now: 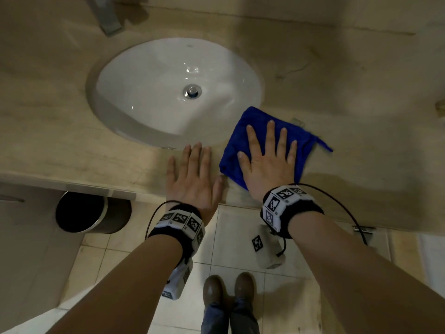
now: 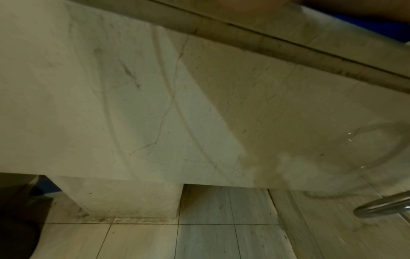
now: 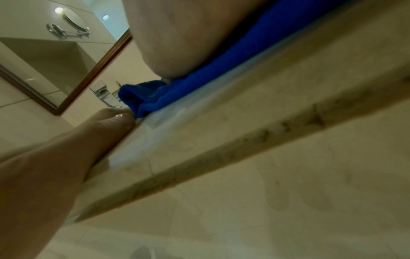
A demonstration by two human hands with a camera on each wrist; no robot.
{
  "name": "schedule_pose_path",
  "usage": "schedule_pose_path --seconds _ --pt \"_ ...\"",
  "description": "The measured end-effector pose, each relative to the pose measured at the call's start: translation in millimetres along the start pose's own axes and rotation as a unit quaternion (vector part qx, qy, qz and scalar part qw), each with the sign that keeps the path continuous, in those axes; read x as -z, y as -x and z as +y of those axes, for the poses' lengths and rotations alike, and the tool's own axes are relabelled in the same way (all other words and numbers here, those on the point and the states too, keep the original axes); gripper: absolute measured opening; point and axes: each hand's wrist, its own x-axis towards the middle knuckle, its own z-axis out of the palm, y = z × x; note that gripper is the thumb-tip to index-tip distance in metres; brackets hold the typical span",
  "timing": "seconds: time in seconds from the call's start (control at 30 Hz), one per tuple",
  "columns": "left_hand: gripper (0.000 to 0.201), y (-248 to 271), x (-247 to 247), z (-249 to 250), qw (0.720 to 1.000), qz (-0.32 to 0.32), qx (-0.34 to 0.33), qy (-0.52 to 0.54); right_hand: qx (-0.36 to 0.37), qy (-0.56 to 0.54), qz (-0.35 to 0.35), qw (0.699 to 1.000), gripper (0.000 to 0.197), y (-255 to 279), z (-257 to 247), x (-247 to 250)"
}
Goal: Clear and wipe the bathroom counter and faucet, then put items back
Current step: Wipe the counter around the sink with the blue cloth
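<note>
A folded blue cloth (image 1: 305,143) lies on the beige marble counter (image 1: 361,97), just right of the white oval sink (image 1: 149,75). My right hand (image 1: 269,153) presses flat on the cloth with its fingers spread and straight. Beside it my left hand (image 1: 195,169) rests flat on the bare counter by the sink's front rim, fingers straight and holding nothing. The faucet (image 1: 108,18) stands at the back left of the sink. In the right wrist view the blue cloth (image 3: 199,84) shows under my palm at the counter's edge. The left wrist view shows only the counter's front face.
A round dark waste bin (image 1: 81,213) stands on the tiled floor under the counter at the left. A framed mirror (image 3: 55,61) hangs on the wall behind. A small object (image 1: 440,107) sits at the counter's far right edge. My shoes (image 1: 228,288) are below.
</note>
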Motion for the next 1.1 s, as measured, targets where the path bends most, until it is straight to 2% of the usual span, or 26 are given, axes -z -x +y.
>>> schedule_pose_path --seconds 0.3,0.6,0.73,0.9,1.0,1.1 --pt "0.070 3.3 3.8 1.4 1.000 -0.004 -0.002 -0.001 -0.010 -0.008 0.016 1.000 0.062 31.9 1.1 -7.1" --pt "0.070 3.4 6.9 2.1 1.000 -0.014 -0.005 0.000 -0.023 -0.016 0.023 0.999 0.061 27.3 -0.3 -6.4" --pt "0.067 4.0 9.1 4.4 1.000 -0.022 -0.003 0.011 -0.029 -0.011 0.019 0.999 0.060 8.3 2.6 -1.9" --pt "0.072 1.0 13.3 12.0 0.998 -0.066 0.001 0.005 -0.025 -0.013 -0.009 1.000 0.059 -36.5 10.1 6.2" --pt "0.077 -10.4 19.4 34.3 0.995 -0.088 -0.044 0.015 -0.006 -0.014 -0.037 0.999 0.059 -63.0 17.4 13.3" --pt "0.083 -43.8 29.5 72.7 0.991 -0.107 -0.076 0.006 0.024 -0.010 -0.045 0.999 0.056 -87.4 28.9 19.0"
